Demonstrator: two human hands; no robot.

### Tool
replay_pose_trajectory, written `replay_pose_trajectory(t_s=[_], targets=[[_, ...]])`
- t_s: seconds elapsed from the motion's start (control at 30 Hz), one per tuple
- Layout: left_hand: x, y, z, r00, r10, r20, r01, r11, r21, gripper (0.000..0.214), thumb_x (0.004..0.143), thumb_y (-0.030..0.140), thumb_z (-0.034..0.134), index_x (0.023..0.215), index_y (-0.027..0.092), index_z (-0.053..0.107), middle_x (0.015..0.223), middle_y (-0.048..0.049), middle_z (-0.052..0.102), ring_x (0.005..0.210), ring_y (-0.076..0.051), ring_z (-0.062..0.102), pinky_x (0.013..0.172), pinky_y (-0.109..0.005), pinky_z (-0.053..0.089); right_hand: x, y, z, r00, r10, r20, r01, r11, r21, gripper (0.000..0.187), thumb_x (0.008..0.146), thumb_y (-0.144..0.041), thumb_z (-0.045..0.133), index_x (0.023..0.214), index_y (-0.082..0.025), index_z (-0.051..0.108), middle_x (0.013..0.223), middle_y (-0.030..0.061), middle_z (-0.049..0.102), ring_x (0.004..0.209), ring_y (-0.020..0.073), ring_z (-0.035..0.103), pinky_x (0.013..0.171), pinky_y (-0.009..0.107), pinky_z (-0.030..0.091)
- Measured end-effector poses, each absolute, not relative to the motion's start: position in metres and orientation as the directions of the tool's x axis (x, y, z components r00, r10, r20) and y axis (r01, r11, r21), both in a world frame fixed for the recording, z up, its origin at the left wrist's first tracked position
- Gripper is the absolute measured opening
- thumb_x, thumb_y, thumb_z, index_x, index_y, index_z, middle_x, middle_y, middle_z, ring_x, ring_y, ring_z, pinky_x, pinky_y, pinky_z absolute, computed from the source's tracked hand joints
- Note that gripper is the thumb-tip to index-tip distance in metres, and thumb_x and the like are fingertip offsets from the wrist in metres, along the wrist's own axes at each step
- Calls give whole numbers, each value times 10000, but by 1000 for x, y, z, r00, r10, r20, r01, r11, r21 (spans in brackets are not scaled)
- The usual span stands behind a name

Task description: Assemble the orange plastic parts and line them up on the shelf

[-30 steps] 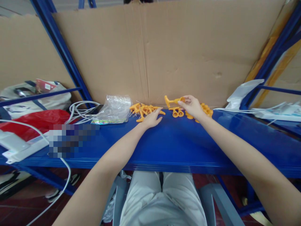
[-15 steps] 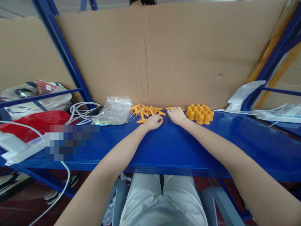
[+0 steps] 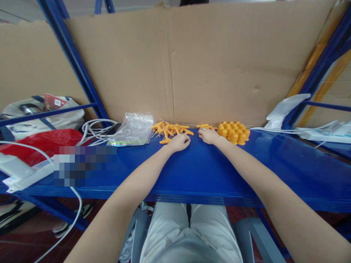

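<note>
Resting by the near edge of the pile: left hand (image 3: 179, 143), back up, fingers half curled, just in front of the yellow T-shaped handles (image 3: 174, 128); underside hidden, so cannot tell whether closed on anything.
Right hand (image 3: 208, 136): fingers bent down over a few low-lying yellow pieces (image 3: 203, 126); fingertips partly out of sight, cannot tell whether gripping or only touching.
T-shaped handles: heaped loosely on the blue tabletop (image 3: 189, 171), close to the cardboard sheet (image 3: 214, 69); thin metal parts poking out at the left, too small to tell whether links or spirals.
Yellow cup-shaped pieces (image 3: 233, 132): standing upright in a tight block, just to the right of the right hand, narrower ends up.
Clear plastic bag (image 3: 134, 128): crumpled, left of the pile, with a brightly coloured strip along the near edge; contents not clear.
Cloth tote bag (image 3: 70, 119): far left, with a red packet (image 3: 56, 102) bearing a white label and a dark, shiny item at the mouth.
Red plastic bag (image 3: 46, 142): spread before the tote, contents hidden.
White plastic bag (image 3: 286, 109): slumped at the right.
</note>
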State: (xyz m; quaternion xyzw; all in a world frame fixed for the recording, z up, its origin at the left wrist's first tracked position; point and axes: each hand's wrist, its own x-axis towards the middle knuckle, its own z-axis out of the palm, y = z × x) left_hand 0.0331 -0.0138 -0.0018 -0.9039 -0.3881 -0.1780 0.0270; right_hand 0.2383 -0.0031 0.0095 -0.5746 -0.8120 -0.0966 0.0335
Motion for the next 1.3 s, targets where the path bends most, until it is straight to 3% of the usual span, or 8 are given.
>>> replay_pose_trajectory(t_s=[0.23,0.97,1.13,1.3], targets=[[33,-14,-1,645,686,336,705,-704,85,240,904,162,532,893,157,772,1014,-103,783,952,-228,716,904,-349,555,256,-8,11,-343,926,158,938,329,112,419,1018,-261,345,1350,-185,589,1498,174,549,1330,348,545,1012,570,480],[34,-14,-2,620,708,337,731,-677,79,259,917,179,521,927,165,780,1044,-101,770,951,-233,702,900,-369,555,283,-9,9,-324,930,176,944,304,129,387,1021,-275,356,1285,-208,631,1520,145,539,1314,327,556,958,505,515],[34,-17,1,564,725,396,775,-630,51,262,914,153,521,987,147,773,1125,-134,739,1122,-277,659,1030,-427,499,284,-10,8,-306,934,187,949,284,138,399,1024,-285,352,1300,-204,629,1522,142,541,1321,329,552,985,512,502],[32,-19,2,404,822,402,878,-472,83,390,909,136,505,1248,147,695,1393,-168,626,1324,-327,542,1128,-520,425,281,-13,4,-285,931,226,956,259,140,429,1031,-297,346,1355,-177,600,1540,160,526,1347,341,533,1024,559,463]])
